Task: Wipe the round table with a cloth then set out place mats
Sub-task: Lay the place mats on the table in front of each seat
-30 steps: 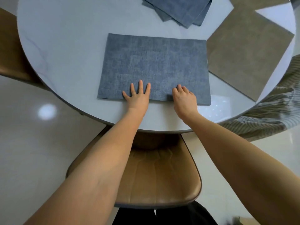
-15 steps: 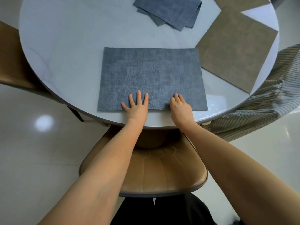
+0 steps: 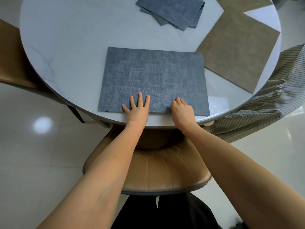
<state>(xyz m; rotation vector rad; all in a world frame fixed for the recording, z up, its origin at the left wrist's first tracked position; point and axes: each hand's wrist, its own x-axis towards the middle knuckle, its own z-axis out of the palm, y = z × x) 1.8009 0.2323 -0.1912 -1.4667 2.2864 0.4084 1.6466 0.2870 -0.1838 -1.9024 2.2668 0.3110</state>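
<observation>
Mat (image 3: 153, 80), blue-grey, rectangular, flat on round table (image 3: 66, 47), near edge parallel to rim just above chair (image 3: 165, 171). Left hand (image 3: 137, 111): fingers straight and spread, palm down, pressing near edge of mat; nothing gripped. Right hand (image 3: 182, 110): at same edge, fingers bent, tips on mat; whether pinching the edge or only pressing, cannot tell. Brown mat (image 3: 239, 47) laid at right, corner just beside blue mat, probably touching. Stack (image 3: 173, 10) of folded blue mats at far side, well apart. Striped cloth (image 3: 264, 104) draped off right of table. Handling, judged: thin, light, semi-stiff woven sheet; lies flat without curl; likely to slide readily on smooth glossy top, so flat palms suffice for nudging. For lifting, pinch at a near corner or short edge; not fragile. Stage, judged: final squaring of this mat; remaining mats not yet laid.
</observation>
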